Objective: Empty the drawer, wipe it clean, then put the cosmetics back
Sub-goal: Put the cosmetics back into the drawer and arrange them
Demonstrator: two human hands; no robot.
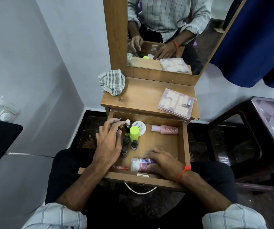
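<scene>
Drawer pulled out, cosmetics inside. Left hand, fingers loosely spread, hovers over small bottles; right hand cups lying white bottle. Lift items singly, upright, avoiding toppling neighbours.

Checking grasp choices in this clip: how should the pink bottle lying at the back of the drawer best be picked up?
Probably pinch the pink bottle across its mid-body from above. It lies on its side, cap to the left, close to the drawer's back wall, with open floor in front.
</scene>
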